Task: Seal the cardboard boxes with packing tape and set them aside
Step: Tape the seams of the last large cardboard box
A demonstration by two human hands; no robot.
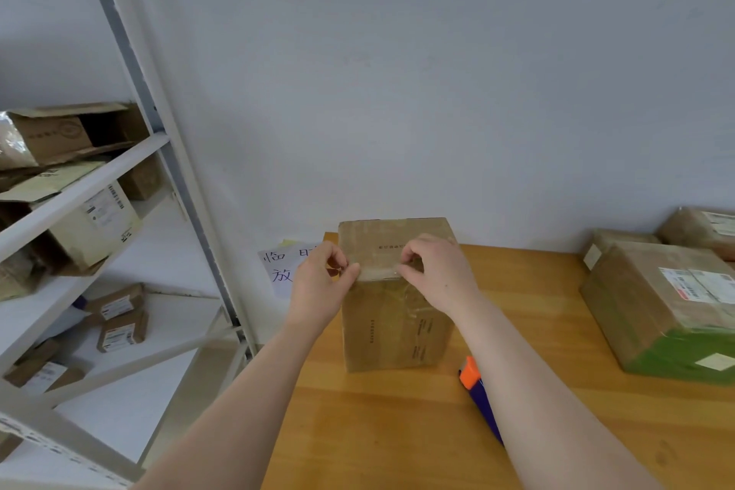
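Note:
A tall brown cardboard box (393,322) stands upright on the wooden table (397,430), close to the wall. A strip of clear tape (378,272) runs across the near edge of its top. My left hand (322,282) pinches the strip's left end at the box's top left corner. My right hand (433,270) has its fingers curled on the tape near the top right of that edge. An orange and purple tape dispenser (477,390) lies on the table to the right of the box, partly hidden by my right forearm.
Taped cardboard boxes (656,302) sit at the table's right end, one with green wrap. A white metal shelf rack (131,179) with several boxes stands to the left. A paper note (282,267) hangs on the wall behind the table's left corner.

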